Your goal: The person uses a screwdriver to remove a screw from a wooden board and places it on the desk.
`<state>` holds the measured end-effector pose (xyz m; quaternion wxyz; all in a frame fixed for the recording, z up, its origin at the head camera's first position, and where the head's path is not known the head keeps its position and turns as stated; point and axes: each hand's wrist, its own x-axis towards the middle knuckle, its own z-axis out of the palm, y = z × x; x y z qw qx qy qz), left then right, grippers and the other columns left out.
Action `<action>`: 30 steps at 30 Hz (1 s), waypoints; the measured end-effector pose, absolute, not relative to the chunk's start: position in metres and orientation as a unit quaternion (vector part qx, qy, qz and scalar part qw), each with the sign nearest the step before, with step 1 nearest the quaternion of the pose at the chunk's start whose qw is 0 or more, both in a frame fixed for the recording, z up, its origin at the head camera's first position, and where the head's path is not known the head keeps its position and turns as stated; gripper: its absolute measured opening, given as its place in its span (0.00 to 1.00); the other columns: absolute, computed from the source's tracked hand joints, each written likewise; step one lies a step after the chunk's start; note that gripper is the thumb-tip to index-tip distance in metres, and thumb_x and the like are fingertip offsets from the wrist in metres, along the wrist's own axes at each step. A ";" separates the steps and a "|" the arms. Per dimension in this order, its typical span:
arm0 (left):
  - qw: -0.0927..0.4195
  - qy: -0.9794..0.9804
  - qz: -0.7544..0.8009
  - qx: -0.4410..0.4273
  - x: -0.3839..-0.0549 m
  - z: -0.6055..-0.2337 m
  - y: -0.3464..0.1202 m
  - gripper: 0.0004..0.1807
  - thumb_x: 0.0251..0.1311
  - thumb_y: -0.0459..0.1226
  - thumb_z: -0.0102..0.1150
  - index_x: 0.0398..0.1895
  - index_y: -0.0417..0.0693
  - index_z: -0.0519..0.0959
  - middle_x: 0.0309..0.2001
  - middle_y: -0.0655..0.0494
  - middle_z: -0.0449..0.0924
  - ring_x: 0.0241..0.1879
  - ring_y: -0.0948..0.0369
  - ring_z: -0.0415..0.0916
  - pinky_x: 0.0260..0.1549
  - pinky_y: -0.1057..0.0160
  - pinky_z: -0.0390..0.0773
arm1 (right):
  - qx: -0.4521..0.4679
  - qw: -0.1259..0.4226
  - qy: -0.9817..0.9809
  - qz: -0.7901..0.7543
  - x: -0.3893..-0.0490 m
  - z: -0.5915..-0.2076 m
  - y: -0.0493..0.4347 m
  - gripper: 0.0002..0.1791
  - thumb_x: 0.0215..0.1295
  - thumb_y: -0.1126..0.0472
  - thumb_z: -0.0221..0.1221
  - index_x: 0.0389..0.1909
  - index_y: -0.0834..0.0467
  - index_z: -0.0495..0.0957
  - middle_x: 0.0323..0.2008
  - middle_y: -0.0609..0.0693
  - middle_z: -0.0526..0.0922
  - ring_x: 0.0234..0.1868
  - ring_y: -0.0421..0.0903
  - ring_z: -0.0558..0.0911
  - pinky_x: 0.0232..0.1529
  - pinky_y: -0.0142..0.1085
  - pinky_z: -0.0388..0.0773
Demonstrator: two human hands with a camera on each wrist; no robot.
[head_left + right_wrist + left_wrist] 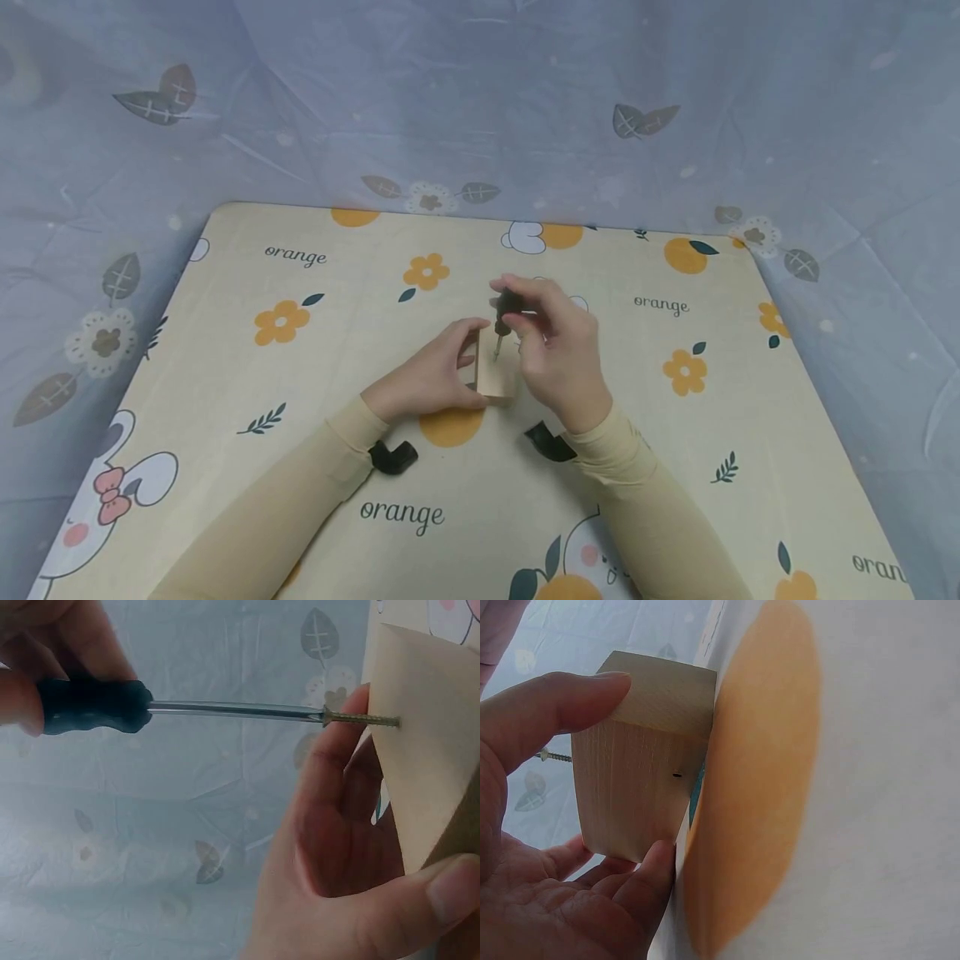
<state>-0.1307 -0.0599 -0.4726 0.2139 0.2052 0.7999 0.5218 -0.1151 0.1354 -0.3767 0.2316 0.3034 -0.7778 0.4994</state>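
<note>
A pale wooden block [493,375] stands on the table, gripped at its two ends between the thumb and fingers of my left hand [431,371]. In the left wrist view, a small dark hole shows on the block's [641,776] side. My right hand [562,346] pinches the dark handle of a screwdriver [507,310] above the block. In the right wrist view, the screwdriver's [232,710] tip meets the head of a brass-coloured screw [364,719]. The screw's point is in the block's upper face, with most of its threaded shank sticking out.
The table is covered by a cream cloth [315,467] printed with oranges, flowers and rabbits. Black straps [393,458] show by both wrists. A pale blue-grey patterned curtain [480,100] hangs behind and at both sides.
</note>
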 end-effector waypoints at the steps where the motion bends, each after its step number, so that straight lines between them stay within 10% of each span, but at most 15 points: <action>1: 0.212 0.800 0.522 0.207 -0.131 -0.473 -0.060 0.61 0.51 0.40 0.86 0.84 0.52 0.55 0.82 0.55 0.58 0.81 0.58 0.64 0.75 0.61 0.77 | 0.304 0.226 -0.780 0.498 -0.115 -0.376 0.135 0.19 0.69 0.79 0.62 0.59 0.68 0.80 0.53 0.60 0.90 0.48 0.53 0.92 0.50 0.37 0.94; 11: 0.202 0.790 0.533 0.223 -0.131 -0.474 -0.059 0.57 0.53 0.39 0.85 0.82 0.58 0.58 0.80 0.61 0.60 0.82 0.61 0.61 0.78 0.58 0.75 | 0.293 0.283 -0.765 0.498 -0.116 -0.381 0.132 0.22 0.55 0.75 0.78 0.49 0.67 0.82 0.46 0.61 0.83 0.43 0.51 0.85 0.40 0.33 0.92; 19: 0.206 0.798 0.523 0.216 -0.131 -0.474 -0.059 0.59 0.52 0.39 0.85 0.84 0.54 0.56 0.81 0.57 0.59 0.82 0.60 0.62 0.76 0.61 0.76 | 0.278 0.331 -0.745 0.508 -0.117 -0.386 0.131 0.16 0.58 0.75 0.76 0.47 0.68 0.85 0.35 0.60 0.84 0.36 0.51 0.87 0.43 0.31 0.93; 30: 0.212 0.803 0.516 0.209 -0.132 -0.472 -0.059 0.61 0.51 0.38 0.85 0.84 0.50 0.54 0.83 0.53 0.57 0.83 0.55 0.61 0.75 0.60 0.77 | 0.295 0.291 -0.753 0.511 -0.115 -0.385 0.128 0.18 0.67 0.82 0.62 0.56 0.71 0.81 0.49 0.65 0.90 0.44 0.56 0.92 0.49 0.36 0.94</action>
